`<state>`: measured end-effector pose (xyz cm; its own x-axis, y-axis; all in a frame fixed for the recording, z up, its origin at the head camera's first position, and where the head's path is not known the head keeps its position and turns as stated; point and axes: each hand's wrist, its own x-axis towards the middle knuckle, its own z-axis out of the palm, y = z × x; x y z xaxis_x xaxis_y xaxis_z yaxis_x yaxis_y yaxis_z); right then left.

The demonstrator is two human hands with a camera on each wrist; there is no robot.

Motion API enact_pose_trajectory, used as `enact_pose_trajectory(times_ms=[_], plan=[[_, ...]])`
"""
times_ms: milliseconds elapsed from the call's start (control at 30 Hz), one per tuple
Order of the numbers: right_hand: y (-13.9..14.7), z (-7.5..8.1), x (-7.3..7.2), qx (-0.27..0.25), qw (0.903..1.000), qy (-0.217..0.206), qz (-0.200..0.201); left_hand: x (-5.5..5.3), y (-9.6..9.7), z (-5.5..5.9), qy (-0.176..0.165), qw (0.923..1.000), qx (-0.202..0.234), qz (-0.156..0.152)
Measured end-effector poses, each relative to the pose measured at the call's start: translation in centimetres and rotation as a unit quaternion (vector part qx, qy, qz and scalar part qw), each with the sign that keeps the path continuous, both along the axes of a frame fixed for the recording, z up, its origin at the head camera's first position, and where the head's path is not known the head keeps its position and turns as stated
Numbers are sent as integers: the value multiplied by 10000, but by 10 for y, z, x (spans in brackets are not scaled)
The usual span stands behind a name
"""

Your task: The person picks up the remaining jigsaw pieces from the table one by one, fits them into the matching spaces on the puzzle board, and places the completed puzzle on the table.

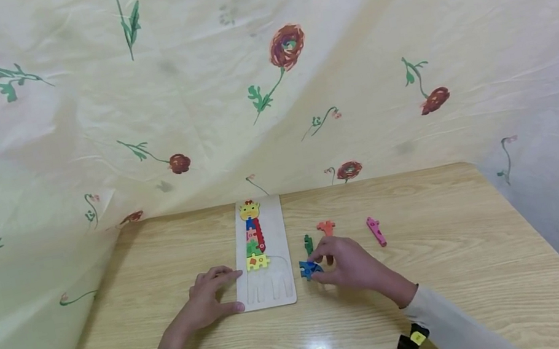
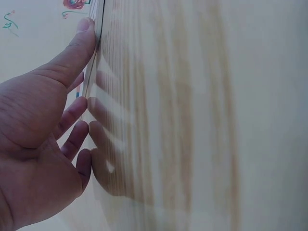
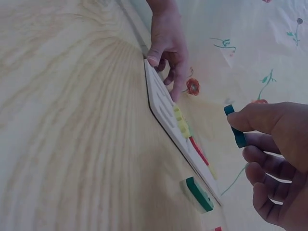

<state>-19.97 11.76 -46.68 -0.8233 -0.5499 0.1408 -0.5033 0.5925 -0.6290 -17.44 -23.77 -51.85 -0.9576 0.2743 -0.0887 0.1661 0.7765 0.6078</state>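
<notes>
Pinching a notched blue piece (image 1: 306, 269), right hand (image 1: 344, 264) flanks a flat board (image 1: 275, 240); spread left hand (image 1: 205, 300) touches it.

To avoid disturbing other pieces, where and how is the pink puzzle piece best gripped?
Pinch the pink puzzle piece by both long edges at its middle, probably from the right: it is elongated, and the orange piece and green piece lie to its left.

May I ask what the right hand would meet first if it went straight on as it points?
The right hand, pinching a blue puzzle piece, would probably meet the right edge of the giraffe puzzle board first, though the piece looks raised and might pass above.
</notes>
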Motion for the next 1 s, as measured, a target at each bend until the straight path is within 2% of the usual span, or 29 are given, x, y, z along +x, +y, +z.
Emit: enact_pose_trajectory(times_ms=[200, 567, 1000], plan=[[-8, 2, -11, -75, 9999, 55, 117, 0, -1, -1, -13, 10000, 11, 8], [-25, -1, -30, -89, 9994, -174, 280, 0, -2, -1, -27, 10000, 66, -9], [-44, -9, -52, 172, 9992, -23, 373, -1, -1, -2, -38, 10000, -12, 0]])
